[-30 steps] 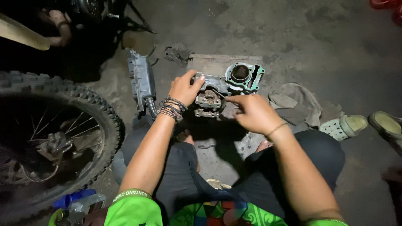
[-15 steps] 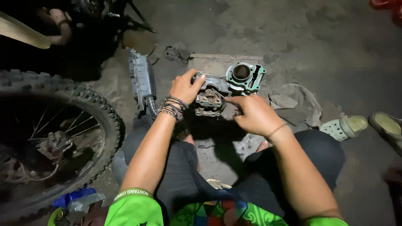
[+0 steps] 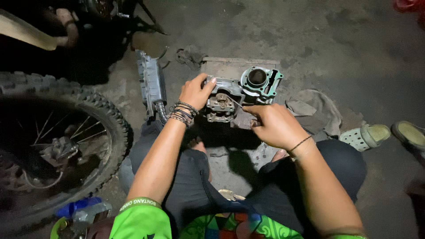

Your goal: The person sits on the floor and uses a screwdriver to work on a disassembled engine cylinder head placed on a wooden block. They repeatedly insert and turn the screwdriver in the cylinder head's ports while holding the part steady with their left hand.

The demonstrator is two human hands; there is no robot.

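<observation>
Fingers of the left hand (image 3: 195, 90) clamp the cylinder head (image 3: 221, 101) while the right hand (image 3: 275, 126) pinches a thin tool (image 3: 239, 105), whose tip could slip and gouge the metal.

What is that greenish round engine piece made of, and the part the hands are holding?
The green cylinder block looks like cast metal, dull and grimy, with thin fins. The engine part under the left hand and right hand seems bare grey metal, stained brown, maybe rust or oil.

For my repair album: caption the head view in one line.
Left hand steadies a grey metal engine part beside a green cylinder block while the right hand probes it.
</observation>
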